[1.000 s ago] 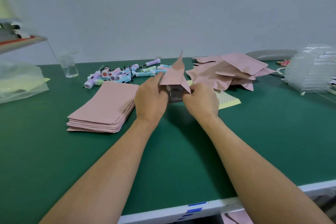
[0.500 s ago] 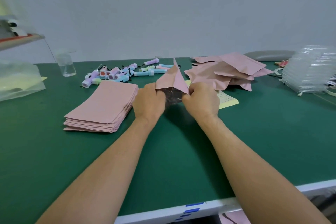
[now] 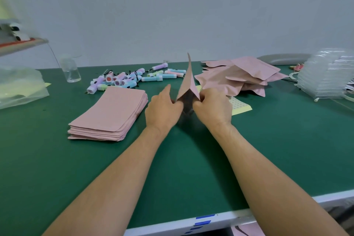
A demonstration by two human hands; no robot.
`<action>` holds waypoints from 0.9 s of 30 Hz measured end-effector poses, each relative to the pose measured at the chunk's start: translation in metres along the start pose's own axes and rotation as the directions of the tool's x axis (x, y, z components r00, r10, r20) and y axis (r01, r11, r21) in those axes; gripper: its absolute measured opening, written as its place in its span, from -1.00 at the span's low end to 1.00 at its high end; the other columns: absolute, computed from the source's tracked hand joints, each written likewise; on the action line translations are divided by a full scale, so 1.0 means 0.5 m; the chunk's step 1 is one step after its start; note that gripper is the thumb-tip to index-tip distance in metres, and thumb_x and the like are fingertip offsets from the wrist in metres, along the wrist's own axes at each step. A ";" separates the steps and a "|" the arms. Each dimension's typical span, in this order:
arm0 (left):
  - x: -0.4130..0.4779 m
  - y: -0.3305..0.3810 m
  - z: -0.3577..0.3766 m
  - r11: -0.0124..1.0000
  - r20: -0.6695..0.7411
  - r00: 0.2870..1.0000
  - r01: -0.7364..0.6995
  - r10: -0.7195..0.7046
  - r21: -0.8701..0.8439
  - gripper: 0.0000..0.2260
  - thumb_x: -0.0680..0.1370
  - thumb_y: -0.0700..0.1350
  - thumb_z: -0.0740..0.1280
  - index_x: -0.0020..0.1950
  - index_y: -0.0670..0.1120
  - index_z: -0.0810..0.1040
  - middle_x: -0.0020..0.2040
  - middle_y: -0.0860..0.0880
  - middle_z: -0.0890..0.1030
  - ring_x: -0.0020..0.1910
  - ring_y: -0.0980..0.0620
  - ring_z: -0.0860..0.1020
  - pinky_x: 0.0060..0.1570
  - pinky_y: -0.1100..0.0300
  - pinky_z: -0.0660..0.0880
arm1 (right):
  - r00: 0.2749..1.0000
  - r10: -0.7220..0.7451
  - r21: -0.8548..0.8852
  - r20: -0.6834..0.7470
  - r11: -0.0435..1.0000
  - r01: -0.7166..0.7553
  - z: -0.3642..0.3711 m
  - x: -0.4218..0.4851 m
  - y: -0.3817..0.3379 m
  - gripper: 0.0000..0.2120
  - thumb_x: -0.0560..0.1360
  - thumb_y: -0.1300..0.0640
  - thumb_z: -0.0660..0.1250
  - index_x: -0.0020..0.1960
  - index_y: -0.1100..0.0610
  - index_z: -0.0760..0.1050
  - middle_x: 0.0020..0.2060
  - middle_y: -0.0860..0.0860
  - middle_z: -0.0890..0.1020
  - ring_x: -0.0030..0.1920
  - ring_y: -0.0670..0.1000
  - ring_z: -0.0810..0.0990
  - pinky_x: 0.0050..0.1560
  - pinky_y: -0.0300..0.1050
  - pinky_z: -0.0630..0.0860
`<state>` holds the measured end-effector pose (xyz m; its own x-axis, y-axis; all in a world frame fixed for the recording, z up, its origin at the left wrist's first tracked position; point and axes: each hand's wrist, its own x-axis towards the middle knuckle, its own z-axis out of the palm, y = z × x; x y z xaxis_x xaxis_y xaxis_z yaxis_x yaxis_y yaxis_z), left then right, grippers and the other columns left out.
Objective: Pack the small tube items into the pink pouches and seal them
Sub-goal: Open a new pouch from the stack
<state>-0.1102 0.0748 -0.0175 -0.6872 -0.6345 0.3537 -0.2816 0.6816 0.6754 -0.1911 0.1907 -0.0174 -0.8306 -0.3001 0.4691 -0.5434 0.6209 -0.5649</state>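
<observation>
one pink pouch (image 3: 186, 82) is held above the green counter (image 3: 191, 168), at its middle, tilted with one corner pointing up and its mouth turned toward the camera. the left hand (image 3: 162, 109) pinches the left edge of the mouth, forefinger stretched up beside the pouch. the right hand (image 3: 212, 109) pinches the right edge with curled fingers. both grips are closed on the pouch and the mouth stands spread between them (what lies inside is dark and cannot be made out).

a stack of flat pouches (image 3: 111, 113) lies on the counter left of the left hand, apart from it. behind the stack, loose pastel tubes (image 3: 134, 78) lie in a scatter, some with black cords. a heap of puffed pouches (image 3: 243, 76) sits behind and to the right of the right hand. a yellow dotted sheet (image 3: 240, 106) shows just beside the right hand.

a clear bottle (image 3: 70, 71) stands at the far left, near a clear plastic bag (image 3: 19, 86). stacked clear trays (image 3: 325, 76) sit at the far right.
</observation>
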 end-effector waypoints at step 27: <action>0.038 -0.037 -0.008 0.991 -0.164 0.986 0.014 -0.036 -0.133 -0.43 0.54 -0.25 0.24 0.54 0.06 0.37 -0.28 -0.01 0.63 -0.23 -0.08 0.57 -0.26 -0.06 0.54 | 0.999 0.024 0.023 -0.034 0.999 -0.023 -0.001 0.013 0.007 -0.69 0.37 0.20 0.33 -0.49 0.13 0.30 -0.55 -0.01 0.37 -0.51 0.03 0.32 -0.42 -0.18 0.16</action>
<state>-0.1153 0.0486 -0.0205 -0.5575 -0.7100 0.4301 -0.2001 0.6178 0.7604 -0.1986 0.1913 -0.0161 -0.8387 -0.2609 0.4781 -0.5269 0.6107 -0.5911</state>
